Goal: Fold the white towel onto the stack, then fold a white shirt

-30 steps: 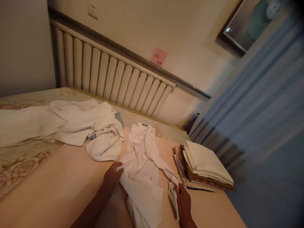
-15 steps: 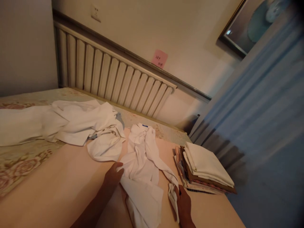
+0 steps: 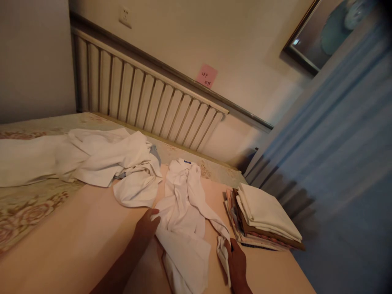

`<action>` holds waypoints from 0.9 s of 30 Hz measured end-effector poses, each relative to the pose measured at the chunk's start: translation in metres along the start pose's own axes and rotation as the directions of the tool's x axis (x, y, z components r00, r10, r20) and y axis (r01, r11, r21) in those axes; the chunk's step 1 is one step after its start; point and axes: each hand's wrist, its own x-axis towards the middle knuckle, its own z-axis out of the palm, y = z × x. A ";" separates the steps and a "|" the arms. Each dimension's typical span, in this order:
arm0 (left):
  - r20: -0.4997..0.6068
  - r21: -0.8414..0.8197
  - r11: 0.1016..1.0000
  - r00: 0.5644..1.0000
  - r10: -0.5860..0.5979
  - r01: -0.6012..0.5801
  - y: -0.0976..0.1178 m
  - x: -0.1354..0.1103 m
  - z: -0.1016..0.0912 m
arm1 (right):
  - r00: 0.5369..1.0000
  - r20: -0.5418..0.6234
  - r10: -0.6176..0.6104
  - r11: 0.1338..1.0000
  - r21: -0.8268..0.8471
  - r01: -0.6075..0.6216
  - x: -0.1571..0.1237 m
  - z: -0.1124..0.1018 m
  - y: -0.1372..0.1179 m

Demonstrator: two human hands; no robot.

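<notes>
A crumpled white shirt (image 3: 183,212) lies on the bed's peach sheet (image 3: 76,237) in front of me. My left hand (image 3: 146,227) rests on the shirt's left edge, fingers curled over the cloth. My right hand (image 3: 236,263) is closed on the end of the shirt's sleeve (image 3: 223,253) at the lower right. The sleeve runs from the shirt's middle down to that hand.
A heap of white garments (image 3: 92,159) lies at the left on a floral bedspread (image 3: 27,208). A stack of folded clothes (image 3: 265,218) sits by the bed's right edge. A slatted headboard (image 3: 147,98) lines the wall; blue curtains (image 3: 337,163) hang at the right.
Nothing has visibly moved on the bed; only the view has shifted slightly. Both hands stay where they were on the shirt.
</notes>
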 end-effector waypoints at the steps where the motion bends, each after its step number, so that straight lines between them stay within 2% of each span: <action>1: -0.008 -0.005 1.000 1.000 0.008 -0.008 -0.001 0.000 0.001 | 1.000 0.000 -0.003 1.000 -0.001 0.003 0.000 0.000 0.000; 11: -0.018 -0.036 0.999 0.999 0.037 -0.037 -0.005 0.000 0.002 | 1.000 0.016 0.012 0.999 -0.035 -0.011 -0.001 0.000 0.000; 14: -0.065 -0.053 0.996 0.996 0.065 -0.069 -0.007 -0.006 -0.001 | 1.000 0.023 0.015 0.999 -0.047 -0.014 -0.002 -0.002 -0.003; 20: -0.200 0.025 0.977 0.956 0.213 -0.213 -0.009 -0.032 0.000 | 0.999 0.042 -0.001 0.999 -0.040 0.003 -0.003 -0.004 -0.003; 27: -0.262 0.132 0.965 0.932 0.252 -0.225 -0.012 -0.070 0.008 | 0.997 0.072 0.009 0.999 -0.047 -0.005 -0.005 -0.010 -0.006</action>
